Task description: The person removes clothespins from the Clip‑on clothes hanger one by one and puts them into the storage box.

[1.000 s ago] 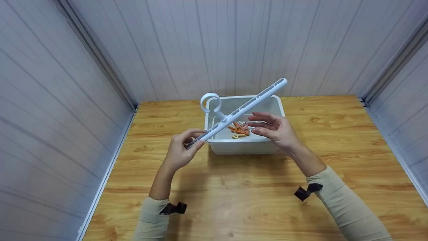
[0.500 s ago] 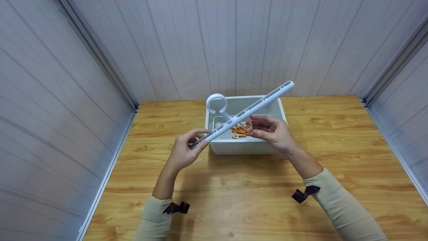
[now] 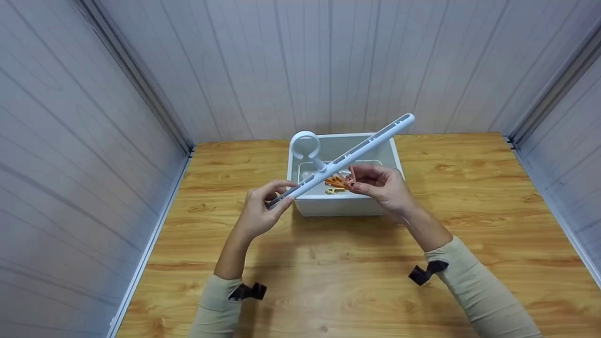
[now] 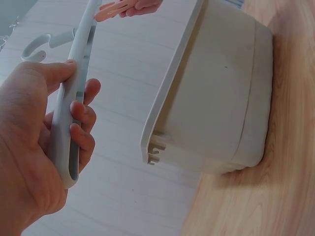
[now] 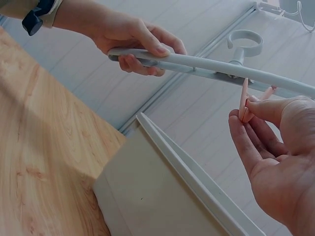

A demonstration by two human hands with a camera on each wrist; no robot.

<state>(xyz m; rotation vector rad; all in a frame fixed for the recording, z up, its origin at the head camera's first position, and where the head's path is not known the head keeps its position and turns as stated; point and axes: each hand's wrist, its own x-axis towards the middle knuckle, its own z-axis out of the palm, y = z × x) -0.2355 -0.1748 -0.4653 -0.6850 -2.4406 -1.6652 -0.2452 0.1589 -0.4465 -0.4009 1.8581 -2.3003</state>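
Observation:
My left hand grips the lower left end of a white clothes hanger, thumb on one side and fingers on the other. The hanger slants up to the right over the bin, its round hook pointing up. My right hand pinches a pink clothespin between thumb and fingers, just below the hanger's bar, to the right of the hook. In the left wrist view the clothespin shows right beside the bar. Orange clothespins and a yellow clothespin lie in the white bin.
The bin stands on a wooden table near the back wall. Panelled walls enclose the table at left and right. A dark strap hangs at the left cuff, another strap at the right.
The hanger and my left hand have shifted slightly right. My right fingers, spread apart earlier, have come together with the pink clothespin between them. Over the last half second there is barely any movement.

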